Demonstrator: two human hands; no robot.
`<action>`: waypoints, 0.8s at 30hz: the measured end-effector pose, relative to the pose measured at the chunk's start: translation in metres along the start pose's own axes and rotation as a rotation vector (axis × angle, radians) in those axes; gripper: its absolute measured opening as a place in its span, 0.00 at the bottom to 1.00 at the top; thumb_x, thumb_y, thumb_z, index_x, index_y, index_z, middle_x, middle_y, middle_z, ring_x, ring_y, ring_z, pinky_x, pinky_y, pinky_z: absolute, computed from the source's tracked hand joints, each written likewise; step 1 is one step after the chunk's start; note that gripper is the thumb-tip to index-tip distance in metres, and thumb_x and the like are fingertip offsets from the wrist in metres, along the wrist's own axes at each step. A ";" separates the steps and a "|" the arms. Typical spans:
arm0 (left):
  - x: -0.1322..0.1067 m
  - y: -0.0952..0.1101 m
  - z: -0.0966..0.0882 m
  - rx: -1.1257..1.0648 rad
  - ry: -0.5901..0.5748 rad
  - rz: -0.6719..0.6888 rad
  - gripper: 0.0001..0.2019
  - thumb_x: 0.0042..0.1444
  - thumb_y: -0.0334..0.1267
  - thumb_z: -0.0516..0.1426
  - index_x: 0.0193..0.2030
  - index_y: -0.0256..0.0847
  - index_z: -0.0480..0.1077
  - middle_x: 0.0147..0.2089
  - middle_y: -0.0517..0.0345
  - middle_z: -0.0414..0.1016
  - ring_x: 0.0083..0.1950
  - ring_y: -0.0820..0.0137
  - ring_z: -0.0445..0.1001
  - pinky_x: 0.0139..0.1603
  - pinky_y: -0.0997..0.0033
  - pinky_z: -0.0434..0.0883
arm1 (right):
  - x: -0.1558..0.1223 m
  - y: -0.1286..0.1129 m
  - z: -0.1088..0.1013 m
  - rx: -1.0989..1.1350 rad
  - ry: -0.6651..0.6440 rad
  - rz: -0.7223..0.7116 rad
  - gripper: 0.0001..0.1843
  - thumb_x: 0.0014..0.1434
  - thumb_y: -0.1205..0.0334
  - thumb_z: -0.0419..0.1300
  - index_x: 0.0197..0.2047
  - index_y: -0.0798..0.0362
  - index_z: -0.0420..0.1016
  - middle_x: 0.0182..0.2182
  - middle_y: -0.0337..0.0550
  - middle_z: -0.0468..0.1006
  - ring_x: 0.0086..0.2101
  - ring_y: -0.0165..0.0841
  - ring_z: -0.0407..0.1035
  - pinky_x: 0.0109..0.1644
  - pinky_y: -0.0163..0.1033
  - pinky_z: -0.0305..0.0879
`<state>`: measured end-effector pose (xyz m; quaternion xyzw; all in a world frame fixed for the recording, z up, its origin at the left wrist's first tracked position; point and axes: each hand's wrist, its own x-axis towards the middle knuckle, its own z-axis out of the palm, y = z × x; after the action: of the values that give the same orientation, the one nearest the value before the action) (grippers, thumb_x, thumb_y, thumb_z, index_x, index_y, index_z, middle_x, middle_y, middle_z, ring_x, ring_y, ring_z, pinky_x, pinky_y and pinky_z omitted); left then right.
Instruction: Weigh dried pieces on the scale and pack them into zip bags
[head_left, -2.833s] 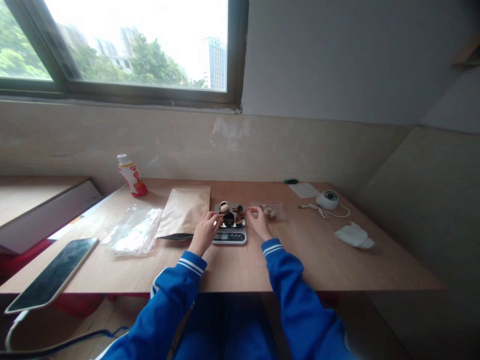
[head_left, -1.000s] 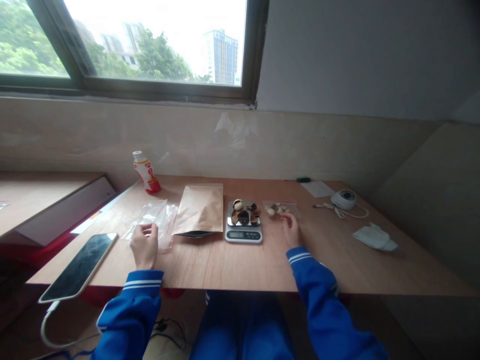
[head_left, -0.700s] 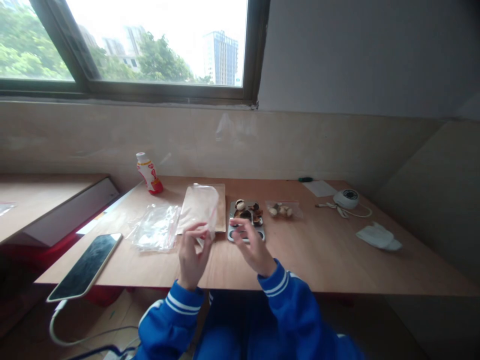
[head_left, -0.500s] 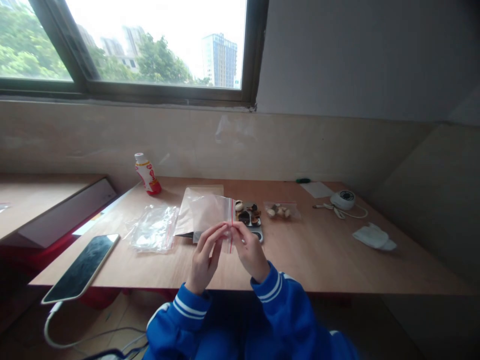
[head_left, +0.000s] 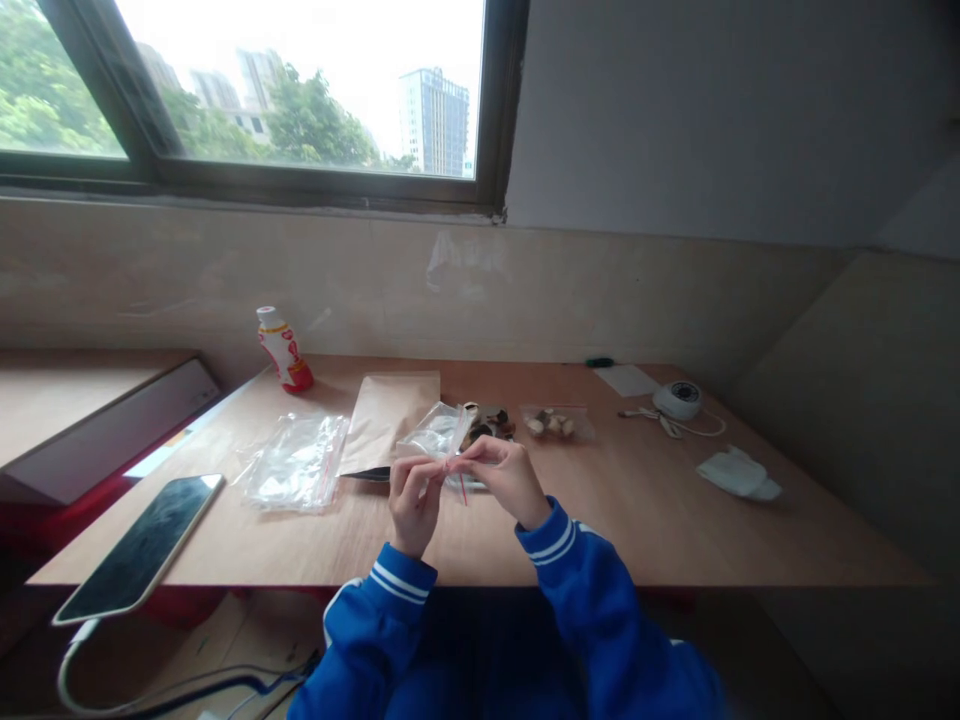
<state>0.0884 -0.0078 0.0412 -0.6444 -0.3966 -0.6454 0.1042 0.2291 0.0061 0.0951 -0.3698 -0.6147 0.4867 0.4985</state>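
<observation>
My left hand (head_left: 412, 494) and my right hand (head_left: 504, 474) meet above the near middle of the wooden table (head_left: 675, 530). Both pinch the red-striped mouth of a small clear zip bag (head_left: 436, 436), which lies tilted away from me. Behind the bag, a small kitchen scale (head_left: 487, 424) carries several dark and pale nut shells and is partly hidden. A brown paper pouch (head_left: 386, 425) lies flat to its left. Another clear bag with nuts (head_left: 553, 423) lies to the scale's right.
A pile of clear zip bags (head_left: 294, 471) lies left of the pouch, a phone (head_left: 139, 546) with a cable at the near left edge, a small drink bottle (head_left: 279, 349) at the back left. At the right are a round white device (head_left: 675, 399), paper (head_left: 626, 380) and a crumpled tissue (head_left: 737, 473).
My left hand went from the scale to the bag pile and lifted one clear bag. My right hand left the nut bag and joined it; both now pinch the bag's mouth, and the bag has tipped away.
</observation>
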 end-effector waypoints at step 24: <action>-0.027 -0.062 0.018 0.148 0.246 -0.108 0.05 0.60 0.35 0.52 0.43 0.41 0.61 0.43 0.53 0.68 0.45 0.66 0.69 0.47 0.60 0.65 | 0.114 0.110 -0.111 -0.601 0.108 0.053 0.01 0.45 0.68 0.66 0.25 0.55 0.79 0.24 0.44 0.80 0.29 0.35 0.73 0.38 0.39 0.68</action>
<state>0.0659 0.0345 -0.0098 -0.5286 -0.4615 -0.6933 0.1642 0.3079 0.1661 0.0210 -0.5418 -0.6939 0.2755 0.3861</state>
